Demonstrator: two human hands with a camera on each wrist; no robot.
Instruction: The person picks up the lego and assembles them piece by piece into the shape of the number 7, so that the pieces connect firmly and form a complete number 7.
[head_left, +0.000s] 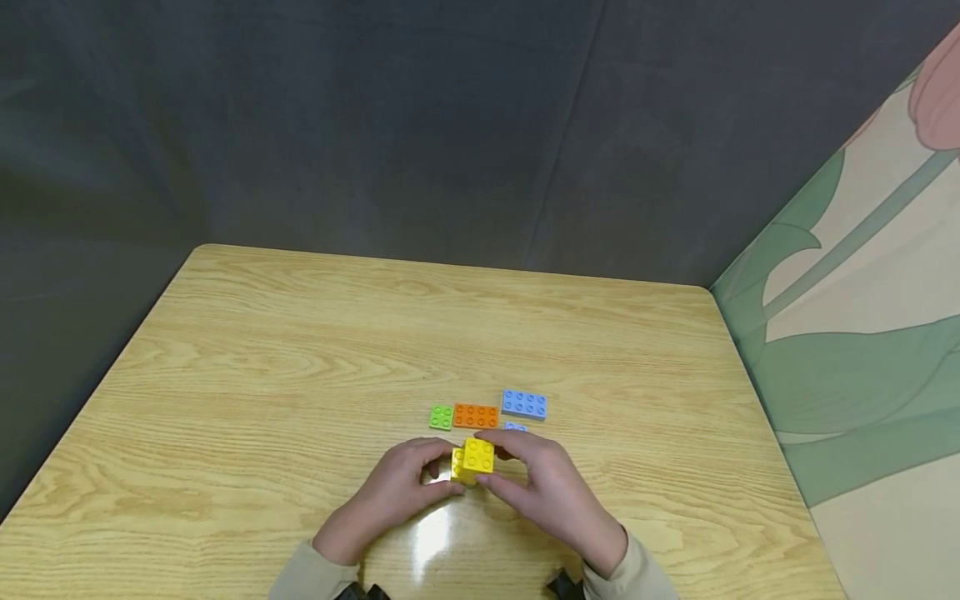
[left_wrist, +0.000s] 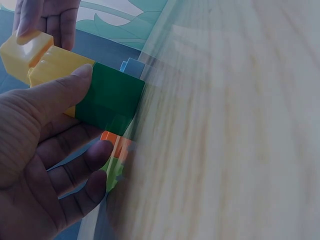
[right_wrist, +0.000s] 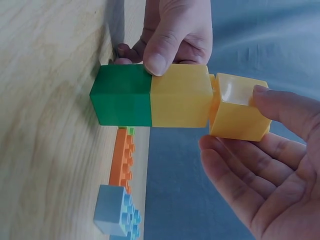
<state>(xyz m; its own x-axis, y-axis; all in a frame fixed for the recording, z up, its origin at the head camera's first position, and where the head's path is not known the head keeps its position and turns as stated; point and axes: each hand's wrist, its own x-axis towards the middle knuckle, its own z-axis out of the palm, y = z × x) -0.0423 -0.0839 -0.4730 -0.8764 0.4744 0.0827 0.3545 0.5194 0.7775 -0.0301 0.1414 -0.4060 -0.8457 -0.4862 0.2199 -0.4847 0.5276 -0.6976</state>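
My left hand (head_left: 401, 479) grips a small stack near the table's front, its thumb (left_wrist: 75, 85) lying across the seam of a green block (right_wrist: 122, 96) and a yellow block (right_wrist: 180, 97). The green one is at the bottom, close to the tabletop. Between the thumb and fingers of my right hand (head_left: 543, 483) is a second yellow block (right_wrist: 240, 107), pinched above the first. This upper block sits slightly tilted and offset, and studs show in the narrow gap; I cannot tell whether it is partly pressed on. From the head view the green block is hidden.
Just beyond the hands lie a lime green brick (head_left: 441, 417), an orange brick (head_left: 476, 416) and a blue brick (head_left: 524, 404). Another blue brick (head_left: 516, 427) is partly covered by the right hand. The wooden table (head_left: 300, 333) meets a dark curtain (head_left: 375, 125) behind.
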